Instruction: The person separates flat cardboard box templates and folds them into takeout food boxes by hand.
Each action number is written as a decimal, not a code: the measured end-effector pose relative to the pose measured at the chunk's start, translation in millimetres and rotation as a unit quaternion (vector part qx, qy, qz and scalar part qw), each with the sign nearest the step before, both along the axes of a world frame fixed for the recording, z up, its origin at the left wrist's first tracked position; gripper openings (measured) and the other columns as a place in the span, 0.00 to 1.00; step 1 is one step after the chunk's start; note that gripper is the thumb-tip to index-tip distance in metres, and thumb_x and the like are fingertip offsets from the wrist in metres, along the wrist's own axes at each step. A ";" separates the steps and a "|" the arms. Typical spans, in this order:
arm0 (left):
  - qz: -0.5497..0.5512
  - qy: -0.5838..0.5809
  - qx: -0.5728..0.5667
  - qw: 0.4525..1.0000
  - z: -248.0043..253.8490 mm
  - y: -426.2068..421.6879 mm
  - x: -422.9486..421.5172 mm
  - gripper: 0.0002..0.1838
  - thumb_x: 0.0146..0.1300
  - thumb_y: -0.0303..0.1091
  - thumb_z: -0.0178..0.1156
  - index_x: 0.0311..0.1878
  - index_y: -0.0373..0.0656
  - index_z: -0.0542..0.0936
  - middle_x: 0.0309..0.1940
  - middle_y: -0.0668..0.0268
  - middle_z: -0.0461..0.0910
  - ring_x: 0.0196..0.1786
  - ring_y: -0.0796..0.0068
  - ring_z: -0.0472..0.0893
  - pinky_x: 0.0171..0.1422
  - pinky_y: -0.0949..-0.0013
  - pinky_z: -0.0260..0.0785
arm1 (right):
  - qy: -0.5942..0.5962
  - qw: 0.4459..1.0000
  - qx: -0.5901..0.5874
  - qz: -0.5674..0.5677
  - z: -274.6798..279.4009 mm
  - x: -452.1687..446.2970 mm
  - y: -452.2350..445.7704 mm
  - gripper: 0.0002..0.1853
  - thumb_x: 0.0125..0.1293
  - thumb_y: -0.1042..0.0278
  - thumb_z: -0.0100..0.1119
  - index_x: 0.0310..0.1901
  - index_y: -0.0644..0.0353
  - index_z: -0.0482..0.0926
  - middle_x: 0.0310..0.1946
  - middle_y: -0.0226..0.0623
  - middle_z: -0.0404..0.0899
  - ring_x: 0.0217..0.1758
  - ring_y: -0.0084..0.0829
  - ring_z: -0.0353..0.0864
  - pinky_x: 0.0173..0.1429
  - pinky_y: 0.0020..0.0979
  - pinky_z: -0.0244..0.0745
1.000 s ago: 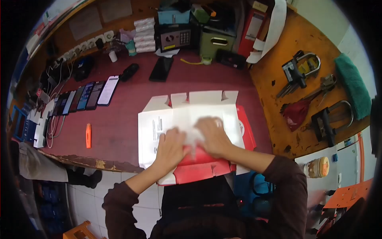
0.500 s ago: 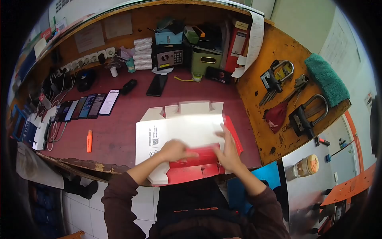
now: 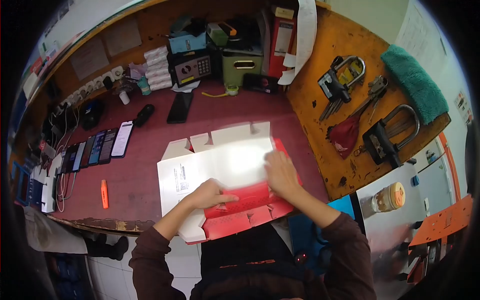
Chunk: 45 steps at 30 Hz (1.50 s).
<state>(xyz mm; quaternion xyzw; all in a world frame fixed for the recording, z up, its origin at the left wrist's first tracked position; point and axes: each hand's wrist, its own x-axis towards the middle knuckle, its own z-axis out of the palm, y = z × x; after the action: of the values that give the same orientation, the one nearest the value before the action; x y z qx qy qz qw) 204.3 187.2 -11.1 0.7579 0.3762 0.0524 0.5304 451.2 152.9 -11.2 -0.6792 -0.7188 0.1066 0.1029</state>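
The opened-out red-and-white box [image 3: 234,160] lies at the near edge of the surface [image 3: 135,167]. The left hand [image 3: 206,194] pinches its red fold. The blurry right hand [image 3: 281,175] touches its right side; I can't tell if it grips. Farther back lies a black phone [image 3: 180,107].

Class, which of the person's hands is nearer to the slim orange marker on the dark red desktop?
Left. The left hand is to the right of the marker, at the folded red-and-white cardboard; the right hand is farther right.
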 end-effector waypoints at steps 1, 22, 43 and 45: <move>-0.005 0.010 0.032 0.999 -2.9 -2.6 0.1 0.23 0.56 0.52 0.63 0.23 0.37 0.82 0.10 0.63 0.75 0.17 0.81 0.77 0.23 0.75 0.65 | -0.060 0.985 0.161 0.017 -26.6 0.8 2.0 0.17 0.60 0.62 0.55 0.49 0.57 0.69 0.57 0.48 0.65 0.64 0.41 0.62 0.65 0.62 0.46; 0.308 -0.050 0.442 0.841 -11.7 -47.6 -1.4 0.28 0.59 0.39 0.54 0.61 0.37 0.63 0.59 0.55 0.66 0.66 0.55 0.60 0.70 0.41 0.29 | -0.112 0.918 0.075 0.374 43.6 -42.7 -82.2 0.32 0.53 0.45 0.61 0.50 0.65 0.70 0.37 0.42 0.75 0.52 0.41 0.75 0.69 0.55 0.50; 0.206 0.156 0.301 0.918 -17.6 -28.3 -72.7 0.19 0.64 0.45 0.50 0.29 0.37 0.76 0.19 0.49 0.76 0.21 0.46 0.73 0.28 0.53 0.65 | 0.028 0.938 -0.130 0.322 66.1 -45.9 -16.2 0.12 0.57 0.62 0.61 0.31 0.64 0.76 0.26 0.50 0.78 0.34 0.51 0.78 0.41 0.45 0.70; 0.234 0.214 0.275 0.908 3.7 -48.9 -60.4 0.16 0.63 0.41 0.49 0.44 0.38 0.74 0.33 0.46 0.78 0.34 0.46 0.78 0.38 0.50 0.67 | 0.027 0.942 -0.119 0.313 56.6 -49.3 -21.8 0.12 0.57 0.62 0.60 0.30 0.64 0.76 0.25 0.50 0.77 0.33 0.51 0.77 0.40 0.45 0.70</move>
<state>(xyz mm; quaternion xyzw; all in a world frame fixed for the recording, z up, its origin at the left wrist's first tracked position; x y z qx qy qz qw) 143.9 138.3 -7.4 0.7572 0.6178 0.1126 0.1800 401.8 131.1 45.4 -0.4242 -0.8740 0.2368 0.0025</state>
